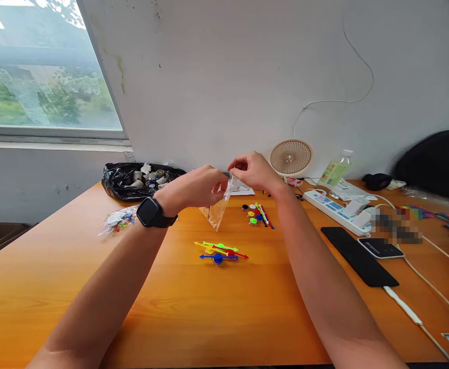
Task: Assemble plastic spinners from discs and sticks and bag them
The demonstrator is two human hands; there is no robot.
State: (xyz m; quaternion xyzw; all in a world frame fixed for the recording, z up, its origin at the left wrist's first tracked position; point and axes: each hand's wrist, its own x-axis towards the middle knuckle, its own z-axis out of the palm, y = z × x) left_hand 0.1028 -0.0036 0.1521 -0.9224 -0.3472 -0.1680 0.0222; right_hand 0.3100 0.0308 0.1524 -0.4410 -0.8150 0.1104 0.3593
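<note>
A clear plastic bag (217,214) hangs above the table between my two hands. My left hand (201,188) is closed on its upper left part, and my right hand (253,171) pinches its top edge. Whether the bag holds anything is hard to make out. Below it, a cluster of plastic arrow spinners in yellow, green, red and blue lies on the wood, the blue spinner (218,259) nearest me. Past my right wrist are loose arrows (263,214) and small round pieces (252,221) in several colours.
A filled clear bag (119,219) lies at left, before a black trash bag (120,182). Along the right are a fan (291,158), a bottle (335,169), a power strip (335,210), a black phone (359,256) and cables. The wall closes off the back.
</note>
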